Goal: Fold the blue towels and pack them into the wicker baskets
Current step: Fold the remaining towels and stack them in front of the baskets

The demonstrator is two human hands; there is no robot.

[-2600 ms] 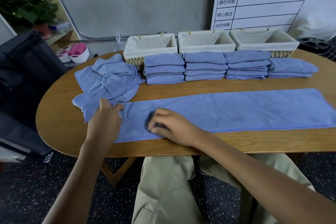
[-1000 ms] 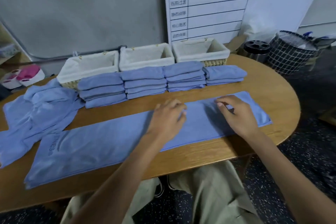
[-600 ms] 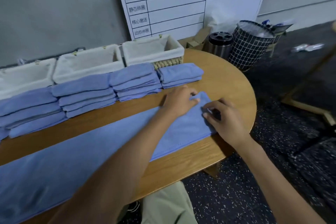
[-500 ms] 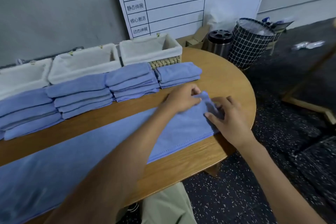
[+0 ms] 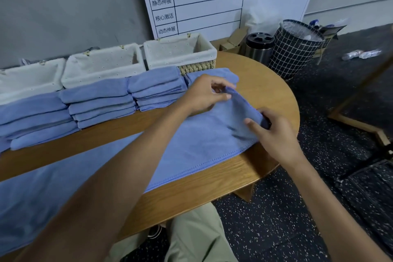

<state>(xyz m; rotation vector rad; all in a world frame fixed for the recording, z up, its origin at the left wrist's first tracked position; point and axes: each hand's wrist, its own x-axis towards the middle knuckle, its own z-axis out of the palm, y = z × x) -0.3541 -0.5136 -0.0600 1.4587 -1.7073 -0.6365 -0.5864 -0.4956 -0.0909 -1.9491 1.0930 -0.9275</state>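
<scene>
Head view: both hands pinch the end of the long blue microfibre towel (image 5: 191, 151), left hand (image 5: 204, 93) on the far corner, right hand (image 5: 274, 132) on the near one, lifting it off the oval wooden desk (image 5: 265, 91). Beyond the left hand, stacked folded blue towels (image 5: 100, 102) front three white-lined wicker baskets (image 5: 180, 53).
</scene>
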